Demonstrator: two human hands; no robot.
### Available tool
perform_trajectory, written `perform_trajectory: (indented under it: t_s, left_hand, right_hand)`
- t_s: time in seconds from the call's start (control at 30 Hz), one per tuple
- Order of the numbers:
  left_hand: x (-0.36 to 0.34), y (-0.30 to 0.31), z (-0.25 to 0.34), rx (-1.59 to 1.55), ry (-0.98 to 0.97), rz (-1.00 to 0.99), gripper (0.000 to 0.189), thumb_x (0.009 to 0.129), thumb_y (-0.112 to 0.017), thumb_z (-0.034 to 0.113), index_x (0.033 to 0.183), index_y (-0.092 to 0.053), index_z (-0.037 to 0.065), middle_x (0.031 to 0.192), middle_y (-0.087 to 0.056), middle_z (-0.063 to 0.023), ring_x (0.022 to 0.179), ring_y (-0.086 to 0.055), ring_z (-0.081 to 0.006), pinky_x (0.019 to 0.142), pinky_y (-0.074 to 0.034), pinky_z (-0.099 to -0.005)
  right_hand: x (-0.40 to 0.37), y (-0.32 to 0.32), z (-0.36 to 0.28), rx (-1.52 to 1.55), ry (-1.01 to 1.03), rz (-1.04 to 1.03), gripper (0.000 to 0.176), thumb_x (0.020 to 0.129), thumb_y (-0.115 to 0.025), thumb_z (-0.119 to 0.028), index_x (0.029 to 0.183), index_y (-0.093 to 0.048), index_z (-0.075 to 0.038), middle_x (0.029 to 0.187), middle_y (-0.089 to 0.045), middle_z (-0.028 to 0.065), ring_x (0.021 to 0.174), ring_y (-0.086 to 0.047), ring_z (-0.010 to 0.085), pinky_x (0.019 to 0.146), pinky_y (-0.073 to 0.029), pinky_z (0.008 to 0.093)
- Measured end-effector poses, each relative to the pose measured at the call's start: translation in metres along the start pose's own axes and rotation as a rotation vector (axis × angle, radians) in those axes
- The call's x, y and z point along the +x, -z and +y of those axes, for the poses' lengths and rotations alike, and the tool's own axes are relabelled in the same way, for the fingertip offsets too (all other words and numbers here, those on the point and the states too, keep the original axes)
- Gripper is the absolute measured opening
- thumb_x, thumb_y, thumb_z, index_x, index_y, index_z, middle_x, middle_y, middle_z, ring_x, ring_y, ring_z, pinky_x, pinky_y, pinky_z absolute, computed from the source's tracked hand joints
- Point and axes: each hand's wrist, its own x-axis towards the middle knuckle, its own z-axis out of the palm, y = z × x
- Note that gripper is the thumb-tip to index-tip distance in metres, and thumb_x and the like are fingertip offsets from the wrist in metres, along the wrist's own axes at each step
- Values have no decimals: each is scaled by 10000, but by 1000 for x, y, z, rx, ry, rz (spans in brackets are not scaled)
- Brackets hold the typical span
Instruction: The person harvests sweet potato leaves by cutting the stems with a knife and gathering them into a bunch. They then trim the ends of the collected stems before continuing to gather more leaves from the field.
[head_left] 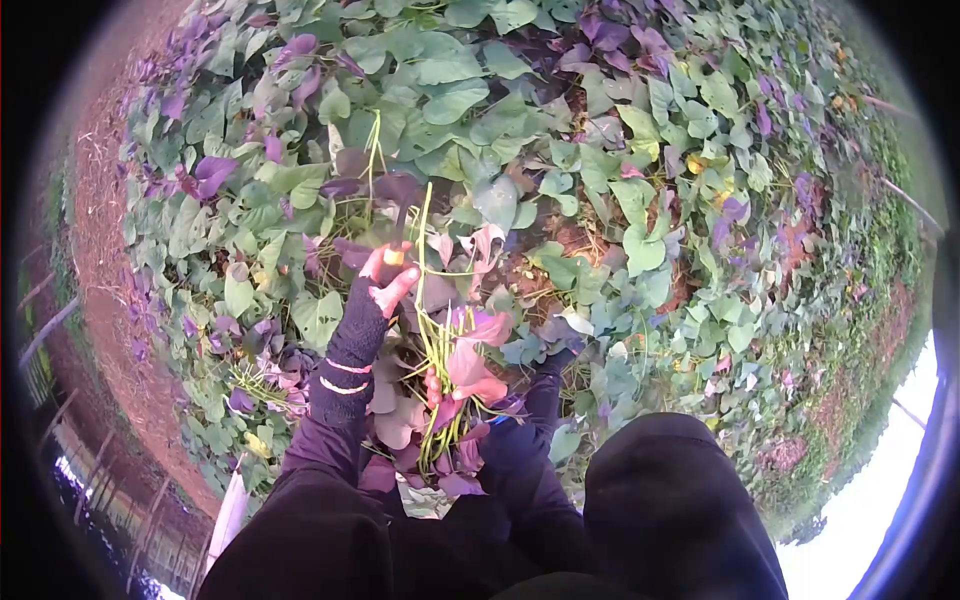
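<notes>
My left hand (388, 278), in a dark knitted arm cover with pale bands, is closed around what looks like a small knife (402, 215). Its dark blade points up and away; a yellowish bit shows at the fingers. Lower and to the right, my right hand (483, 388) is closed on a bunch of leafy vine cuttings (437, 350). Long pale green stems stand up from the bunch, and pinkish-purple leaves hang below, partly hiding that hand. The stem tops rise just right of my left hand.
Dense heart-leaved vines (450, 75), green and purple, surround my hands. Pulled stems (258, 388) lie on the foliage at left. Bare brown soil (110, 260) runs along the left, with wooden poles (95, 470) beyond. My dark-clothed knee (670, 500) is at lower right.
</notes>
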Motion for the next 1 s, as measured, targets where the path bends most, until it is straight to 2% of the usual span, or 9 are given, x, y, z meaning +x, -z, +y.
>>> perform_trajectory:
  t_s: [0.2, 0.3, 0.37, 0.53, 0.73, 0.8, 0.83, 0.93, 1.0]
  left_hand:
    - [25, -69, 64, 84, -212, 276, 418, 747, -520, 60, 1159, -449, 62, 695, -468, 51, 574, -389, -29, 521, -328, -173]
    - [28, -107, 92, 352, -404, 273, 412, 742, -459, 6, 1151, -456, 55, 677, -451, 44, 550, -403, -46, 493, -342, -198]
    - [9, -152, 92, 703, -536, 51, 432, 704, -463, -11, 1126, -482, 80, 656, -474, -26, 568, -460, -107, 530, -379, -222]
    - [-58, -243, 53, 995, -682, -749, 403, 618, -594, 175, 1012, -529, 120, 689, -514, -99, 653, -544, -273, 586, -426, -372]
    - [-36, -284, 55, 720, -226, -1128, 250, 641, -635, 190, 831, -578, 37, 633, -555, -67, 587, -565, -200, 535, -429, -306]
    - [-31, -305, 28, 301, 450, -963, 235, 707, -613, 214, 840, -578, 24, 654, -551, -27, 606, -541, -132, 538, -413, -273]
    - [-32, -319, 3, 217, 129, -716, 211, 731, -595, 190, 855, -570, 21, 685, -541, -12, 639, -519, -96, 544, -404, -238]
    - [-38, -340, -37, -78, 152, -83, 233, 742, -583, 191, 913, -529, 42, 648, -493, 21, 568, -446, -56, 514, -368, -211]
    - [-33, -317, -54, -11, 182, -36, 230, 742, -584, 199, 910, -523, 54, 626, -473, 31, 537, -419, -54, 494, -353, -212]
  right_hand:
    - [-57, 31, -16, 111, 509, 604, 319, 709, -517, 7, 1020, -447, -6, 907, -497, 84, 836, -524, 223, 734, -434, 382]
    - [-102, 28, -45, 7, 857, 581, 237, 742, -477, 20, 976, -471, -20, 944, -509, 97, 831, -529, 223, 734, -446, 377]
    - [-129, 21, -63, 32, 1017, 572, 244, 752, -491, -2, 994, -460, -17, 982, -529, 125, 838, -548, 240, 720, -470, 348]
    - [-168, 19, -83, -41, 840, 436, 378, 721, -491, 9, 1095, -440, 8, 1088, -497, 118, 1008, -488, 251, 851, -403, 368]
    - [-204, -21, -102, 309, 695, -117, 466, 697, -504, -18, 1152, -403, -5, 1007, -516, 98, 1021, -479, 258, 926, -342, 408]
    - [-200, 20, -86, 361, 883, 28, 367, 729, -494, -35, 1090, -436, -5, 936, -514, 92, 1013, -481, 262, 934, -326, 456]
    - [-210, 27, -89, 399, 907, 98, 298, 735, -488, -33, 1030, -458, -6, 897, -509, 83, 1011, -478, 269, 923, -327, 494]
    - [-262, 56, -92, 269, 1022, 221, 200, 726, -505, -40, 914, -436, -39, 805, -473, 68, 800, -481, 218, 811, -410, 430]
    - [-310, 62, -93, 107, 1101, 474, 250, 701, -520, -30, 938, -442, -34, 782, -480, 80, 773, -481, 224, 746, -416, 398]
